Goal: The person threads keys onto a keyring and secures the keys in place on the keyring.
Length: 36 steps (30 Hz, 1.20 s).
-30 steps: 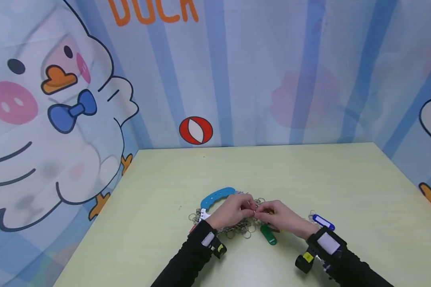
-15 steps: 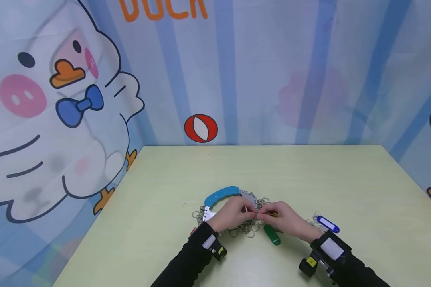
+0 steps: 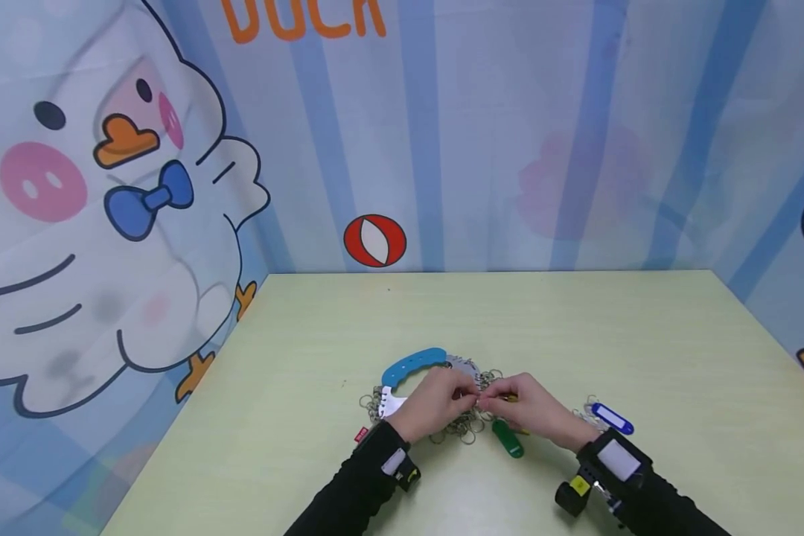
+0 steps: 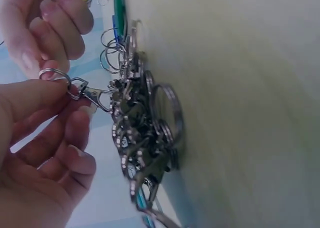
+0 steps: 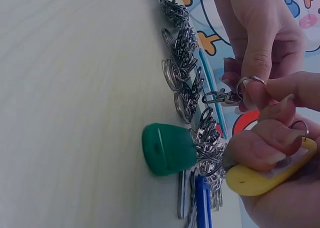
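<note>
My left hand [image 3: 435, 402] and right hand [image 3: 529, 406] meet fingertip to fingertip above a heap of metal clasps and rings [image 3: 465, 426]. Between the left thumb and finger is a small split key ring [image 4: 55, 72], linked to a swivel clasp [image 4: 92, 95] that hangs towards the heap. The right fingertips pinch the same ring from the other side. Curled lower fingers of the right hand also hold a yellow key tag [image 5: 270, 175] with its own small ring. A green key tag [image 3: 507, 439] lies just below the right hand.
Behind the left hand is a large ring-shaped holder with a blue curved handle [image 3: 412, 365] and notched white and grey parts. A blue key tag [image 3: 612, 418] lies near the right wrist, a small red tag [image 3: 361, 435] by the left. A printed cloth wall borders the table.
The head view has shifted slightly. Both hands stay together over the heap, still at the small ring, with only slight finger movement.
</note>
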Each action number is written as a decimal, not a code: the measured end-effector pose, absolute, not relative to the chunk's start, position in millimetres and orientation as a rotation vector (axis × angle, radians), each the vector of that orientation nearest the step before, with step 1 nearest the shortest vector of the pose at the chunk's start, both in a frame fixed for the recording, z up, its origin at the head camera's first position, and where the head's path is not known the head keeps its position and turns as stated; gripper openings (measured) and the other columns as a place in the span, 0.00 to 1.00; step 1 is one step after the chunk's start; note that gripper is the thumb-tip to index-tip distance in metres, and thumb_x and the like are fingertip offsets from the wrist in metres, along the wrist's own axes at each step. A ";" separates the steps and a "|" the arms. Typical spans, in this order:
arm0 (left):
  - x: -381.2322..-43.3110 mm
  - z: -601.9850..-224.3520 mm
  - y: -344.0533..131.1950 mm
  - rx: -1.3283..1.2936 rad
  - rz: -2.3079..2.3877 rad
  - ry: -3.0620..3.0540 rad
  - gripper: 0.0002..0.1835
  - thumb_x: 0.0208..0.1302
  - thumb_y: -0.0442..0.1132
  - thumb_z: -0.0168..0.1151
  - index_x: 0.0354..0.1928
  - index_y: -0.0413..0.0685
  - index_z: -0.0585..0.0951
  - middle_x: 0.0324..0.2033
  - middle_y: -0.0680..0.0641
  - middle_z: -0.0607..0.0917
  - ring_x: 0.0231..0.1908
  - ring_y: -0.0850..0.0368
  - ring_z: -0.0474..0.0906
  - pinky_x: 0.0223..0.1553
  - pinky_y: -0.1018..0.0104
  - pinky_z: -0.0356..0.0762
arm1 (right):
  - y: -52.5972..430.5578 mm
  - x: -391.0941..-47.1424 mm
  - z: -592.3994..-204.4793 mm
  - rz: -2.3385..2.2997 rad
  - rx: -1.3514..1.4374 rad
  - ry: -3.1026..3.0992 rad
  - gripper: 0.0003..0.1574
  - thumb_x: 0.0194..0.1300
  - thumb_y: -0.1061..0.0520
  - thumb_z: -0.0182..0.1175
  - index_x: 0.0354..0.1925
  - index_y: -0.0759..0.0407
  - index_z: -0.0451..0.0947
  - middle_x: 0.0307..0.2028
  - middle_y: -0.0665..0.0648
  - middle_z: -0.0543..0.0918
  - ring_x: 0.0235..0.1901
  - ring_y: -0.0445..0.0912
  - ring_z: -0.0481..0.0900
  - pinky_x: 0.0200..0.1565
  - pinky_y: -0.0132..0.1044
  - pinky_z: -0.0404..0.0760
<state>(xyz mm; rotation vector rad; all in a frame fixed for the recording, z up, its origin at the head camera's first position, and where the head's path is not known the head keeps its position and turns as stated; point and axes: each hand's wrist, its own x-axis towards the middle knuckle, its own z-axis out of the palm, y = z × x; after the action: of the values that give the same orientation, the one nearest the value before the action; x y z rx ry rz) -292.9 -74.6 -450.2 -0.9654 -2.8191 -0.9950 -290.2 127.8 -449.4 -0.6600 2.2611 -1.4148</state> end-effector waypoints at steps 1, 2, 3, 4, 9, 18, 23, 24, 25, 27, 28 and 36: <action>-292.5 -450.1 -74.4 -0.966 -0.982 -2.813 0.06 0.65 0.35 0.61 0.37 0.49 0.87 0.30 0.54 0.86 0.29 0.71 0.72 0.32 0.82 0.70 | 127.9 -290.0 -449.3 -1.420 -0.658 2.260 0.16 0.69 0.53 0.56 0.45 0.64 0.82 0.29 0.58 0.77 0.13 0.36 0.61 0.17 0.28 0.62; -292.2 -450.1 -74.3 -0.968 -0.967 -2.806 0.06 0.65 0.35 0.61 0.37 0.48 0.87 0.30 0.53 0.86 0.29 0.71 0.73 0.32 0.82 0.70 | 128.0 -290.1 -449.6 -1.424 -0.657 2.256 0.16 0.69 0.53 0.56 0.45 0.65 0.82 0.29 0.58 0.76 0.13 0.36 0.61 0.17 0.28 0.61; -292.0 -450.1 -74.2 -0.972 -0.956 -2.798 0.06 0.65 0.35 0.61 0.37 0.48 0.87 0.30 0.53 0.86 0.29 0.70 0.73 0.32 0.82 0.70 | 127.9 -290.1 -449.6 -1.426 -0.655 2.255 0.16 0.69 0.53 0.56 0.45 0.65 0.82 0.28 0.57 0.76 0.13 0.36 0.60 0.17 0.28 0.61; -291.9 -450.0 -74.2 -0.977 -0.941 -2.791 0.06 0.65 0.35 0.61 0.36 0.48 0.87 0.30 0.53 0.86 0.29 0.70 0.73 0.33 0.82 0.70 | 127.9 -290.2 -449.7 -1.430 -0.653 2.252 0.16 0.69 0.53 0.56 0.45 0.65 0.82 0.28 0.57 0.76 0.13 0.36 0.60 0.17 0.28 0.61; -291.7 -449.8 -74.3 -1.000 -0.897 -2.767 0.06 0.65 0.36 0.61 0.36 0.48 0.87 0.30 0.53 0.86 0.30 0.70 0.74 0.34 0.82 0.71 | 127.5 -291.1 -450.6 -1.442 -0.645 2.237 0.15 0.70 0.54 0.56 0.45 0.65 0.82 0.27 0.55 0.74 0.14 0.36 0.60 0.17 0.27 0.61; -290.9 -450.5 -72.0 -1.018 -0.829 -2.752 0.06 0.65 0.36 0.61 0.38 0.47 0.87 0.32 0.52 0.87 0.33 0.68 0.77 0.37 0.82 0.72 | 129.6 -292.0 -450.5 -1.471 -0.595 2.190 0.15 0.70 0.58 0.53 0.45 0.67 0.81 0.18 0.48 0.66 0.14 0.37 0.60 0.18 0.27 0.61; -288.4 -449.2 -69.6 -1.047 -0.754 -2.734 0.05 0.64 0.36 0.62 0.37 0.48 0.87 0.32 0.53 0.85 0.33 0.67 0.76 0.37 0.82 0.71 | 132.0 -292.2 -451.8 -1.507 -0.563 2.124 0.17 0.70 0.57 0.52 0.46 0.70 0.79 0.14 0.47 0.62 0.15 0.37 0.59 0.20 0.28 0.61; -287.9 -448.9 -69.1 -1.052 -0.736 -2.731 0.05 0.64 0.36 0.62 0.37 0.48 0.87 0.31 0.54 0.85 0.34 0.66 0.76 0.37 0.82 0.71 | 132.4 -292.3 -452.2 -1.514 -0.556 2.113 0.17 0.70 0.57 0.52 0.46 0.70 0.79 0.13 0.46 0.61 0.15 0.38 0.59 0.20 0.28 0.62; -287.4 -448.5 -68.6 -1.059 -0.714 -2.726 0.05 0.64 0.36 0.63 0.37 0.49 0.87 0.31 0.54 0.85 0.34 0.66 0.76 0.37 0.82 0.71 | 132.9 -292.3 -452.7 -1.520 -0.551 2.105 0.18 0.70 0.57 0.52 0.46 0.71 0.79 0.13 0.46 0.61 0.15 0.38 0.59 0.20 0.28 0.62; -286.2 -447.5 -67.4 -1.068 -0.684 -2.721 0.05 0.63 0.36 0.63 0.37 0.49 0.87 0.31 0.54 0.85 0.34 0.66 0.76 0.37 0.82 0.71 | 133.6 -292.5 -453.6 -1.530 -0.524 2.092 0.17 0.70 0.57 0.52 0.45 0.71 0.79 0.13 0.46 0.60 0.16 0.38 0.59 0.21 0.28 0.62; -285.8 -447.2 -67.0 -1.070 -0.669 -2.719 0.05 0.63 0.36 0.63 0.37 0.49 0.87 0.31 0.55 0.85 0.34 0.67 0.76 0.37 0.82 0.71 | 134.0 -292.7 -454.2 -1.532 -0.514 2.090 0.17 0.69 0.57 0.52 0.44 0.71 0.79 0.13 0.46 0.60 0.16 0.38 0.59 0.21 0.28 0.62; -287.1 -450.0 -67.7 -1.044 -0.873 -2.732 0.03 0.64 0.36 0.63 0.35 0.49 0.85 0.31 0.54 0.83 0.32 0.68 0.74 0.36 0.82 0.71 | 134.8 -293.1 -457.5 -1.457 -0.594 2.197 0.16 0.70 0.55 0.54 0.41 0.68 0.80 0.22 0.49 0.70 0.16 0.37 0.62 0.19 0.27 0.63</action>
<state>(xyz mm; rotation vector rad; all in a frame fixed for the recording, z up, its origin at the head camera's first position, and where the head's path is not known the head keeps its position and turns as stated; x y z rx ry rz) -287.1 -67.7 -450.0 -1.0440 -2.7319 -0.8725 -293.1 134.8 -457.5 -0.5942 2.1974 -1.4573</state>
